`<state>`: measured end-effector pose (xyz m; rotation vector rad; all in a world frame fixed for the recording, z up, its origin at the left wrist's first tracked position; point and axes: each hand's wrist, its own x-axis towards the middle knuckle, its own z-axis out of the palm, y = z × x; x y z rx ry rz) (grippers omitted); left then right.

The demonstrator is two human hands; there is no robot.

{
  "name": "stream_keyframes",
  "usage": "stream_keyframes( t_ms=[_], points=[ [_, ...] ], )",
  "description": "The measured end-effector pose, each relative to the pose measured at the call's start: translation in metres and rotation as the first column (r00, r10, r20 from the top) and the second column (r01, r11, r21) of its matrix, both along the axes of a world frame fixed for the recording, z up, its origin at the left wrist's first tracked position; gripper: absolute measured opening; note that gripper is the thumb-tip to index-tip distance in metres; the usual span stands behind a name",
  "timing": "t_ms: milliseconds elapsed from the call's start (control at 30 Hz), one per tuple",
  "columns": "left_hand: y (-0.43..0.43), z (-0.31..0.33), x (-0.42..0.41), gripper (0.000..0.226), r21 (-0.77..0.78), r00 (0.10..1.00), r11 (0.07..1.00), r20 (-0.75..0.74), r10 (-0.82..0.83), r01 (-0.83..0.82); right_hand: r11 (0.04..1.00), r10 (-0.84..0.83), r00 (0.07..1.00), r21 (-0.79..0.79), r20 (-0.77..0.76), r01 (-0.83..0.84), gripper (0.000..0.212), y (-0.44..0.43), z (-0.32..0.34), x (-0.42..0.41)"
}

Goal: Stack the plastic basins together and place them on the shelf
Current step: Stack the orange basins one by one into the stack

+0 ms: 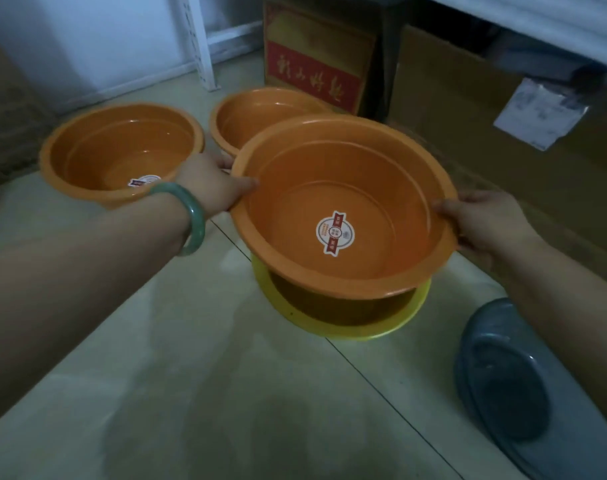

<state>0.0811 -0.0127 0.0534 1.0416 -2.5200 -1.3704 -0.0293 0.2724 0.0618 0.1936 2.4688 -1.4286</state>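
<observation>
Both forearms reach out, left hand [210,183] and right hand [482,223] with fingers [444,206] pinching opposite rims of the orange basin [343,209], probably light, stiff, slick plastic, over the yellow basin [340,323].

Hiding most of the yellow basin [336,325] beneath the held orange basin [343,206], covering part of the rear orange basin [257,114], running the grey-blue basin [502,386] off the bottom right edge, blurring the red carton's [315,60] lettering and the paper label [541,114] past reading.
</observation>
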Motion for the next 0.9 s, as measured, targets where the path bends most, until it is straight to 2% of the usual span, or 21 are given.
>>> stream_keyframes(
  t_ms=[167, 300, 500, 733, 900],
  points=[
    [0.016, -0.035, -0.005, 0.027, -0.138, 0.981, 0.986, 0.178, -0.072, 0.097, 0.997, 0.003, 1.0, 0.075, 0.017, -0.004, 0.026, 0.018, -0.04, -0.001],
    [0.023, -0.05, -0.002, 0.027, -0.233, 0.959, 0.958, 0.263, -0.104, 0.167, 0.989, 0.037, 0.999, 0.144, 0.006, -0.037, 0.047, 0.02, -0.063, 0.0],
    [0.027, -0.061, -0.003, 0.018, -0.273, 0.928, 0.939, 0.359, -0.104, 0.211, 0.969, 0.078, 0.996, 0.239, -0.04, -0.067, 0.035, 0.015, -0.08, 0.002],
    [0.033, -0.076, -0.004, 0.039, -0.251, 0.901, 0.936, 0.415, -0.127, 0.247, 0.977, 0.079, 0.997, 0.202, -0.01, -0.075, 0.032, 0.019, -0.097, 0.001],
    [0.033, -0.084, -0.007, 0.057, -0.223, 0.916, 0.952, 0.387, -0.108, 0.207, 0.977, 0.091, 0.996, 0.195, -0.018, -0.085, 0.027, 0.017, -0.104, -0.001]
  ],
)
